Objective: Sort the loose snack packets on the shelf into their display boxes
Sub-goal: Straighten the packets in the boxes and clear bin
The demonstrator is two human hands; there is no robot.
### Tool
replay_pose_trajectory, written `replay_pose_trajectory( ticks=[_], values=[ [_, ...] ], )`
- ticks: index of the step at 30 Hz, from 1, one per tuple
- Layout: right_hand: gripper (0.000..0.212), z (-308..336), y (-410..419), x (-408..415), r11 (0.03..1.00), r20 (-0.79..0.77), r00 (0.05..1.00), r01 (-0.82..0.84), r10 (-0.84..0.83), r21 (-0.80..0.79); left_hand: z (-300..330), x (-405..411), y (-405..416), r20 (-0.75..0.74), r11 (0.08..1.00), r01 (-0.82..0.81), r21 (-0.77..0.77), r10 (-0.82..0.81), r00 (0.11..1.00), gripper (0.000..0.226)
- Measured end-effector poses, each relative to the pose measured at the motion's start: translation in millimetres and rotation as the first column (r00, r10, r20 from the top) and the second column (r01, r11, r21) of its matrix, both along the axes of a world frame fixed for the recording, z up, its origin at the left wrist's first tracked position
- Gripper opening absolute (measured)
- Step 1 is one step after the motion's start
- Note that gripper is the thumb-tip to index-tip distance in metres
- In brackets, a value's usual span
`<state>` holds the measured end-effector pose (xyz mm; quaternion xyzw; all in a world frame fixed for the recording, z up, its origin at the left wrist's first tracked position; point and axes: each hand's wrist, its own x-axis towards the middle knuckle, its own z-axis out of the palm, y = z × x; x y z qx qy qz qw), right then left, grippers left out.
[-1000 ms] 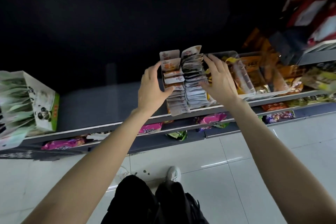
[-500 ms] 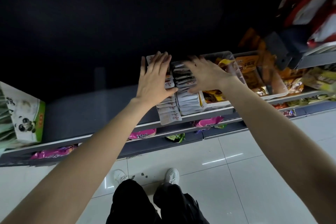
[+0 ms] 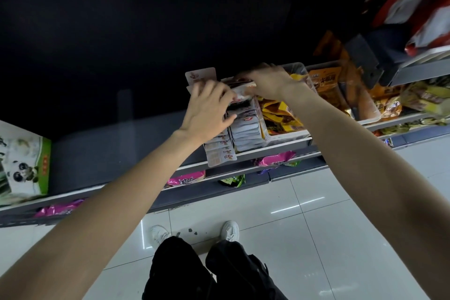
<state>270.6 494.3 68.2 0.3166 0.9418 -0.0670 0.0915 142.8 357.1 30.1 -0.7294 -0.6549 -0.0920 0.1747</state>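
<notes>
Item: right hand [image 3: 265, 80], at the far end of the packet rows. Fingers curled down over a white-and-dark snack packet [image 3: 241, 85]; the packet appears pinched at its top edge, though motion blur hides the fingertips.

Item: left hand [image 3: 207, 109], just beside the right and nearer the person. Palm down, fingers spread fairly straight and pressing on the tops of the left packet row [image 3: 220, 147]; nothing is curled round.

Change: a second ago both hands flanked the two rows, with the far packets fanned upright and splayed. Half a second ago the palms came flat over them. Now the fan is pressed down, only one pale packet [image 3: 201, 75] stands proud behind the left hand, and the right hand has moved to the far end. Judgement: the rows are being squared into place, and the pinched packet is probably being tucked in or drawn out; which one cannot be told.

Item: right packet row [image 3: 244, 129], directly under and toward the person from the grip, standing on edge at the shelf front [image 3: 272, 147].

Item: clear display box [image 3: 302, 68], just right of the grip, holding yellow and orange packets.

Item: orange packets [image 3: 325, 79], further right.

Item: panda-print box [image 3: 24, 161], well apart to the left.

Item: pink packets [image 3: 186, 179], on the lower shelf toward the person. Judgement: sorting remains unfinished.
</notes>
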Motion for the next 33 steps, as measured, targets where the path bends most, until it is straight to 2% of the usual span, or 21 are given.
replay_pose_trajectory(
  ticks=[3, 6, 8, 10, 13, 14, 17, 20, 22, 23, 25, 27, 29, 31, 33],
  values=[
    [0.047, -1, 0, 2, 1.000, -0.029, 1.000, 0.008, -0.008, -0.010, -5, 16, 3, -0.151, 0.993, 0.081, -0.084, -0.093, 0.984, 0.045],
    [0.045, -2, -1, 5, 1.000, -0.053, 0.999, 0.002, -0.003, -0.028, -10, 25, 10, -0.247, 0.983, 0.003, -0.186, -0.050, 0.968, 0.061],
    [0.044, -2, 0, 7, 0.999, -0.078, 0.997, -0.002, -0.001, -0.038, -12, 26, 14, -0.299, 0.970, -0.039, -0.240, -0.036, 0.954, 0.063],
    [0.044, -3, 1, 8, 0.999, -0.097, 0.995, -0.003, -0.001, -0.045, -14, 26, 14, -0.353, 0.959, -0.053, -0.279, -0.051, 0.934, 0.050],
    [0.045, -7, 3, 8, 0.998, -0.113, 0.994, -0.008, 0.001, -0.063, -14, 26, 14, -0.382, 0.954, -0.059, -0.292, -0.060, 0.922, 0.017],
    [0.046, -8, 3, 9, 0.997, -0.122, 0.993, -0.010, 0.001, -0.079, -13, 25, 15, -0.381, 0.955, -0.063, -0.289, -0.054, 0.923, 0.010],
    [0.054, -14, 7, 14, 0.987, -0.162, 0.986, -0.006, -0.021, -0.164, -10, 18, 22, -0.315, 0.974, -0.065, -0.215, -0.006, 0.949, 0.010],
    [0.064, -15, 5, 21, 0.941, -0.237, 0.967, 0.004, -0.089, -0.338, -5, 12, 26, -0.112, 0.995, -0.062, -0.079, 0.052, 0.992, 0.005],
    [0.080, -14, -1, 25, 0.896, -0.237, 0.963, 0.007, -0.125, -0.443, -5, 10, 23, -0.002, 0.996, -0.091, -0.016, 0.091, 0.996, 0.007],
    [0.092, -14, -4, 26, 0.906, -0.211, 0.973, -0.002, -0.097, -0.424, -7, 9, 22, 0.040, 0.994, -0.108, 0.013, 0.107, 0.993, 0.011],
    [0.105, -21, -9, 25, 0.969, -0.167, 0.986, -0.033, -0.009, -0.243, -11, 7, 19, 0.104, 0.988, -0.145, 0.058, 0.138, 0.985, 0.016],
    [0.096, -30, -10, 23, 0.996, -0.186, 0.982, -0.050, 0.036, -0.072, -12, 8, 13, 0.121, 0.981, -0.153, 0.122, 0.139, 0.983, 0.019],
    [0.085, -34, -7, 22, 0.997, -0.224, 0.974, -0.050, 0.034, -0.066, -15, 15, 3, 0.073, 0.985, -0.057, 0.161, 0.046, 0.996, 0.022],
    [0.080, -35, -4, 21, 0.994, -0.248, 0.968, -0.055, 0.029, -0.096, -22, 23, -5, -0.058, 0.994, 0.089, 0.062, -0.085, 0.995, 0.032],
    [0.080, -35, -1, 21, 0.995, -0.251, 0.967, -0.057, 0.034, -0.085, -26, 27, -7, -0.180, 0.988, 0.097, -0.121, -0.118, 0.977, 0.047]
  ],
)
